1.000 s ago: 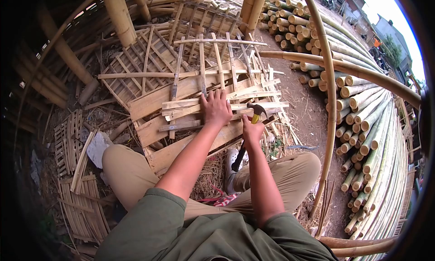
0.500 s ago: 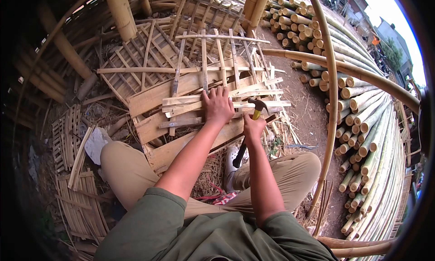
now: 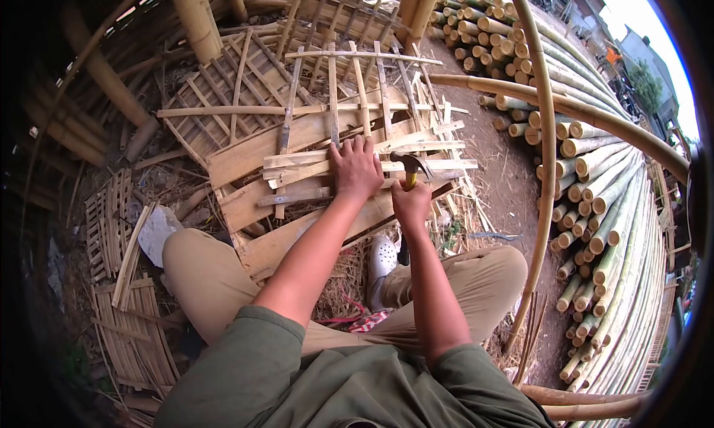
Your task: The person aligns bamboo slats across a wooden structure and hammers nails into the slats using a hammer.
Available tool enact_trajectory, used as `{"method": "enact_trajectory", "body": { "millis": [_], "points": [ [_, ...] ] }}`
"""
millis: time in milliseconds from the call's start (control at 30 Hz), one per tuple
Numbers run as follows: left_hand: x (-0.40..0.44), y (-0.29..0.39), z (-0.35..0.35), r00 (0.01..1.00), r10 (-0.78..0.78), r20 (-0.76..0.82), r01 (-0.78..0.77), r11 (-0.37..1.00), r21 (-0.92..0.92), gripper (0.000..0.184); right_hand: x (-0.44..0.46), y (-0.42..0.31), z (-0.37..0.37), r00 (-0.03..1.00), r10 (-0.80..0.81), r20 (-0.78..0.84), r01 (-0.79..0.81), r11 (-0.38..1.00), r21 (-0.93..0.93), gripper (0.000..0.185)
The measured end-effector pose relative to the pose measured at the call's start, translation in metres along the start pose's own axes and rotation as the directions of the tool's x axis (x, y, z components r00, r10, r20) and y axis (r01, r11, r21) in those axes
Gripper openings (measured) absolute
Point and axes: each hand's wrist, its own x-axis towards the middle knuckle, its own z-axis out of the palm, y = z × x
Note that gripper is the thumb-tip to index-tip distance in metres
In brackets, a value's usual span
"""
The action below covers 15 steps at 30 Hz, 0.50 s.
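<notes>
My left hand [image 3: 358,169] lies over several pale bamboo slats [image 3: 301,162], fingers hooked over their far side and thumb along the right. Where the fingertips press is partly hidden. Wrapped round the handle of a claw hammer [image 3: 410,163], my right hand [image 3: 411,203] is just to the right of the left one. The hammer's dark head is over the slats near my left thumb; whether it touches them I cannot tell. Beneath the slats are wide, flat bamboo boards [image 3: 256,208], with a lattice of crossed strips [image 3: 333,86] reaching away from me.
A curved bamboo pole [image 3: 547,130] rises on my right, in front of a large stack of bamboo poles [image 3: 613,212]. Slatted panels [image 3: 134,335] lie at the lower left. A thick bamboo post [image 3: 195,23] stands behind the work. A curved blade [image 3: 494,236] rests on the ground.
The hammer has moved slightly left and its head has turned, with its handle now mostly hidden behind my right forearm. My left hand stays nearly in place on the slats.
</notes>
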Motion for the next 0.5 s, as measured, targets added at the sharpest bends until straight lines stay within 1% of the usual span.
{"method": "enact_trajectory", "body": {
  "millis": [33,67,100,167,200,233,300,333,367,433,500],
  "points": [
    [0.000,0.000,0.000,1.000,0.002,-0.003,-0.002,1.000,0.009,0.045,0.000,0.001,-0.001,0.997,-0.066,0.047,0.069,0.994,-0.079,0.022],
    [0.000,0.000,0.000,1.000,0.006,-0.008,-0.005,1.000,0.020,0.045,0.002,0.001,-0.003,0.992,-0.086,0.087,0.097,0.986,-0.134,0.024],
    [-0.001,0.000,-0.001,1.000,0.008,-0.007,-0.007,1.000,0.020,0.045,-0.001,-0.003,-0.008,0.993,-0.085,0.085,0.095,0.986,-0.134,0.024],
    [-0.001,-0.001,-0.003,1.000,0.006,0.011,-0.006,1.000,0.013,0.045,-0.009,-0.011,-0.022,0.969,-0.237,0.066,0.241,0.969,-0.058,0.032],
    [0.000,-0.001,-0.003,1.000,0.007,0.004,-0.007,1.000,0.013,0.045,-0.013,-0.016,-0.029,0.983,-0.148,0.113,0.165,0.973,-0.164,0.037],
    [-0.001,-0.001,-0.002,1.000,0.010,-0.005,-0.010,1.000,0.004,0.045,-0.024,-0.017,-0.030,0.988,-0.149,0.044,0.152,0.984,-0.091,0.035],
    [0.000,-0.002,0.000,1.000,0.012,-0.013,-0.013,1.000,-0.007,0.044,-0.042,-0.020,-0.033,0.996,-0.082,0.033,0.084,0.995,-0.046,0.033],
    [0.000,-0.003,0.001,0.999,0.016,-0.032,-0.016,1.000,-0.002,0.044,-0.050,-0.015,-0.027,0.986,-0.156,-0.057,0.154,0.988,-0.029,0.036],
    [-0.002,-0.002,0.003,0.999,0.020,-0.048,-0.019,1.000,0.002,0.043,-0.056,-0.010,-0.026,0.995,-0.087,-0.047,0.085,0.996,-0.041,0.039],
    [-0.003,-0.002,0.002,0.999,0.020,-0.046,-0.020,1.000,-0.008,0.043,-0.062,-0.016,-0.027,0.998,-0.030,-0.059,0.022,0.991,-0.130,0.041],
    [-0.002,-0.003,0.002,0.998,0.021,-0.052,-0.022,1.000,-0.015,0.043,-0.062,-0.015,-0.025,0.997,-0.051,-0.056,0.042,0.989,-0.141,0.041]
  ]
}}
